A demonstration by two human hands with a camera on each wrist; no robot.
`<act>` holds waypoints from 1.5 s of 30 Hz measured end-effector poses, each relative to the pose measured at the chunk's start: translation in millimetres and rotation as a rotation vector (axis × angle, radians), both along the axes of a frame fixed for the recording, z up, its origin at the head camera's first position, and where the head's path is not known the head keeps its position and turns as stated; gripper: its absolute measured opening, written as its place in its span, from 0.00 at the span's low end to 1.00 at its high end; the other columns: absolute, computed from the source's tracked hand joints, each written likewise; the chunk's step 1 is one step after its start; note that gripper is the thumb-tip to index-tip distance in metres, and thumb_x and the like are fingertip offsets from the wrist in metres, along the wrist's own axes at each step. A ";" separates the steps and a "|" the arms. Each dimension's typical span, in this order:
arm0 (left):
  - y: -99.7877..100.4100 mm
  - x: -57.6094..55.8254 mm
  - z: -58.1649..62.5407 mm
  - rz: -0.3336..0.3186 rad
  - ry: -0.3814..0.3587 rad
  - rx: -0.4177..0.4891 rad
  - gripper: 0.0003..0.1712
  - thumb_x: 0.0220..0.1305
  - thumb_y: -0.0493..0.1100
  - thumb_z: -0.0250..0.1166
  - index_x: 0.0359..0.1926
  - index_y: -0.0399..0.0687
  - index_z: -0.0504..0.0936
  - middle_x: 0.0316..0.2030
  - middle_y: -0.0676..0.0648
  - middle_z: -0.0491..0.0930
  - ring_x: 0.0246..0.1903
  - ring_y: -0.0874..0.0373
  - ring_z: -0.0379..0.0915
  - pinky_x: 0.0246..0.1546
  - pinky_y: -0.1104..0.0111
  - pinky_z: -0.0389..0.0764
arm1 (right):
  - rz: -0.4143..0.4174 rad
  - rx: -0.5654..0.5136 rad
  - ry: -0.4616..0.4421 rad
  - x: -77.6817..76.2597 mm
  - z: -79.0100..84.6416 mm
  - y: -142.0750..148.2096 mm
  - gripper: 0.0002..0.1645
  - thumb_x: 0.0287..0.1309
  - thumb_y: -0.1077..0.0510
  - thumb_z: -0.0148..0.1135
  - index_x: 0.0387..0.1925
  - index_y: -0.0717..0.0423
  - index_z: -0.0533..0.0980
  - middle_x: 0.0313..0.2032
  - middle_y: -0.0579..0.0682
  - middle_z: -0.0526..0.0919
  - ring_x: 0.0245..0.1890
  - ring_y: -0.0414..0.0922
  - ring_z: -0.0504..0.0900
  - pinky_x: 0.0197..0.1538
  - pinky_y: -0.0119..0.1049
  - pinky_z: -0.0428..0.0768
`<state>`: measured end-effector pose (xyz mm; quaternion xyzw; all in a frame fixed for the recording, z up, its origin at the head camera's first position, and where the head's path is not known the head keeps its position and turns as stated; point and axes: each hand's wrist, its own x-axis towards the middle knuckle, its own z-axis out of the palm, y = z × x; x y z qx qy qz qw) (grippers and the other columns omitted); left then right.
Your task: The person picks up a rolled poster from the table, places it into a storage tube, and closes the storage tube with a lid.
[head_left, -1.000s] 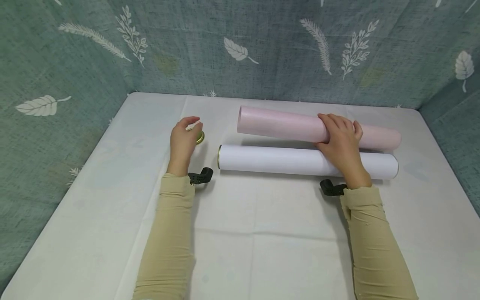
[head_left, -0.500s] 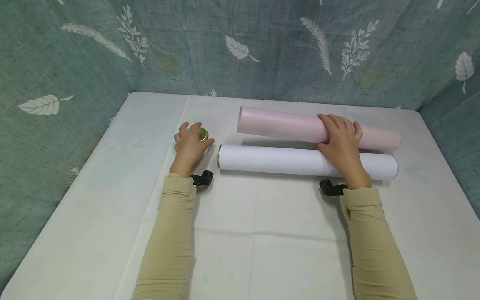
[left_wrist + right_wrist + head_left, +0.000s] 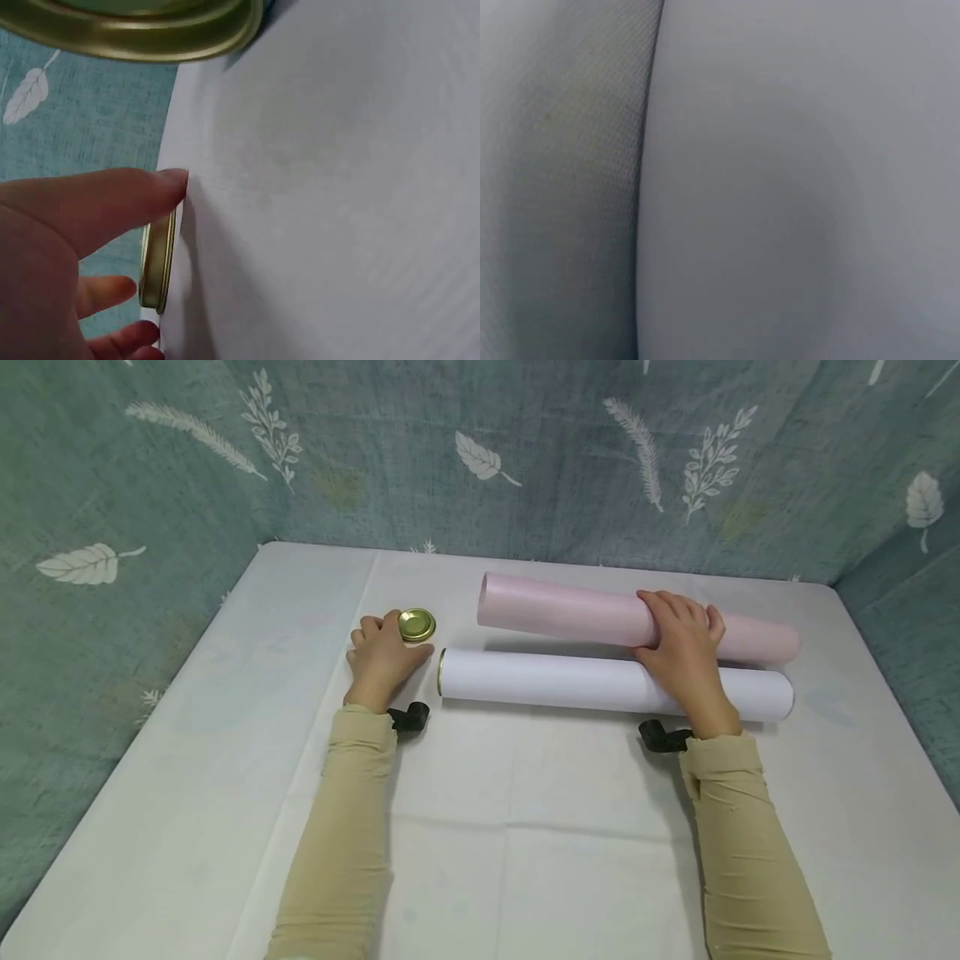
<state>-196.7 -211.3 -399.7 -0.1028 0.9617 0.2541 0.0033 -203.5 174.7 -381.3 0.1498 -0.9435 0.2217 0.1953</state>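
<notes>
My left hand (image 3: 384, 658) is beside a round gold metal lid (image 3: 416, 623) lying on the table, thumb and fingers spread at its near and left sides. In the left wrist view this lid (image 3: 156, 266) shows edge-on, between the thumb (image 3: 120, 199) and the lower fingers. My right hand (image 3: 684, 652) grips a hollow pink tube (image 3: 562, 608), fingers over its top and thumb on the near side. A white tube (image 3: 540, 678) with a gold rim at its left end lies in front, partly under the right hand and wrist. Pale blurred surfaces fill the right wrist view, with no fingers showing.
A white cloth (image 3: 465, 877) covers the table. Green leaf-print fabric (image 3: 420, 460) rises along its back and sides. A black wrist camera mount (image 3: 410, 717) juts from the left cuff, another mount (image 3: 663, 737) from the right. The white tube's gold end (image 3: 150, 45) looms at the left wrist view's top.
My left hand has turned and spread its fingers from above the lid to beside it. The lid has shifted slightly right and back and shows more of its face. The right hand stays put.
</notes>
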 end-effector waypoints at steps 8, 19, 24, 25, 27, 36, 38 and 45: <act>0.3 1.9 5.8 -0.038 -0.058 -0.048 0.44 0.50 0.64 0.60 0.63 0.50 0.57 0.55 0.39 0.51 0.50 0.41 0.44 0.46 0.48 0.53 | -0.002 0.001 -0.003 1.3 -1.8 -2.4 0.42 0.40 0.59 0.71 0.59 0.47 0.65 0.57 0.52 0.67 0.59 0.52 0.58 0.61 0.53 0.36; 3.3 -0.4 6.2 -0.048 -0.005 -0.039 0.20 0.54 0.56 0.60 0.40 0.48 0.69 0.55 0.39 0.54 0.51 0.40 0.46 0.44 0.47 0.56 | 0.000 0.003 0.013 -0.4 4.0 -2.5 0.42 0.38 0.59 0.72 0.59 0.47 0.66 0.57 0.51 0.68 0.58 0.52 0.59 0.60 0.53 0.36; 5.6 -0.4 1.2 -0.101 0.052 -0.029 0.13 0.55 0.51 0.62 0.36 0.49 0.72 0.57 0.42 0.59 0.53 0.41 0.49 0.44 0.48 0.59 | -0.001 0.006 0.007 1.4 2.6 -0.4 0.42 0.37 0.60 0.72 0.58 0.47 0.66 0.57 0.51 0.68 0.58 0.52 0.59 0.60 0.53 0.36; 5.8 -0.5 0.5 -0.109 0.061 -0.026 0.13 0.55 0.50 0.62 0.36 0.49 0.72 0.57 0.43 0.60 0.53 0.41 0.50 0.44 0.48 0.59 | 0.001 0.005 0.006 1.6 2.5 -0.3 0.42 0.37 0.60 0.72 0.58 0.47 0.66 0.57 0.51 0.68 0.58 0.52 0.59 0.60 0.53 0.36; 6.1 -0.7 -0.2 -0.119 0.077 -0.015 0.13 0.54 0.48 0.64 0.37 0.49 0.72 0.57 0.43 0.61 0.53 0.42 0.51 0.44 0.48 0.59 | 0.005 0.002 0.003 1.6 2.1 0.0 0.42 0.37 0.60 0.72 0.59 0.46 0.66 0.57 0.51 0.68 0.58 0.52 0.59 0.61 0.53 0.36; 4.4 -5.7 0.6 -0.193 0.123 0.058 0.30 0.50 0.51 0.66 0.53 0.49 0.68 0.50 0.39 0.66 0.48 0.44 0.60 0.44 0.54 0.65 | -0.001 -0.005 0.003 1.5 1.7 0.5 0.43 0.37 0.59 0.73 0.59 0.46 0.66 0.57 0.51 0.68 0.58 0.51 0.59 0.61 0.53 0.36; 2.8 -6.6 0.6 -0.195 0.121 0.101 0.34 0.50 0.53 0.66 0.57 0.51 0.65 0.49 0.41 0.66 0.46 0.46 0.63 0.44 0.55 0.66 | -0.001 -0.005 0.004 1.6 1.4 0.8 0.43 0.37 0.59 0.73 0.59 0.46 0.66 0.57 0.51 0.68 0.58 0.51 0.59 0.61 0.52 0.35; -0.5 -9.8 3.8 -0.209 0.095 0.216 0.40 0.52 0.60 0.62 0.63 0.53 0.59 0.47 0.45 0.67 0.46 0.53 0.65 0.44 0.58 0.66 | -0.005 -0.004 0.012 -0.7 0.7 2.7 0.43 0.38 0.58 0.72 0.59 0.46 0.65 0.57 0.51 0.68 0.58 0.51 0.59 0.61 0.52 0.35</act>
